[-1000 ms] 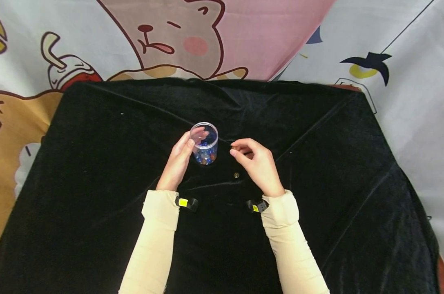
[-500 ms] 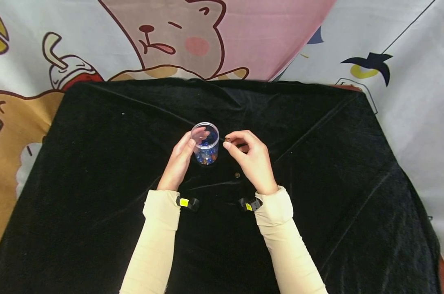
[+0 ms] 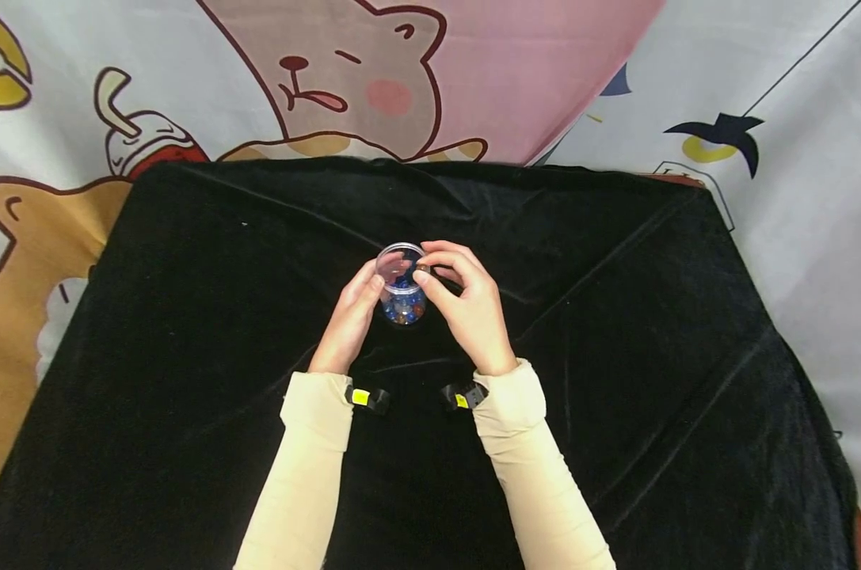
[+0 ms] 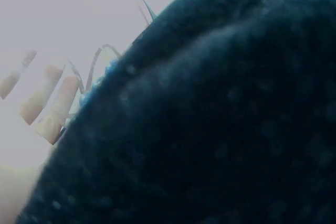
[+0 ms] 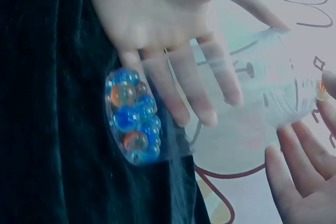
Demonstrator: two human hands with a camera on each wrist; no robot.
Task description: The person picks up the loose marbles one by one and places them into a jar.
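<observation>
A clear plastic jar (image 5: 231, 140) stands on the black cloth, several blue and orange-brown glass marbles (image 5: 131, 116) in its bottom. My left hand (image 3: 349, 321) holds it from the left, thumb near the rim and fingers behind the wall. Between thumb and fingers my right hand (image 3: 473, 309) pinches an amber marble (image 3: 423, 269) at the jar's right rim. Other right fingers lie beside the mouth. In the left wrist view, blurred dark cloth fills most of the picture, with some fingertips (image 4: 55, 103) at the left.
Black velvet-like cloth (image 3: 615, 356) with creases covers the table. Behind it hangs a printed curtain (image 3: 530, 79) with cartoon animals. Dark bands with yellow tags (image 3: 361, 397) sit at both wrists.
My right hand has moved left with the marble, from beside the jar to its rim. The loose marble on the cloth is now hidden by that hand. The left hand keeps its hold.
</observation>
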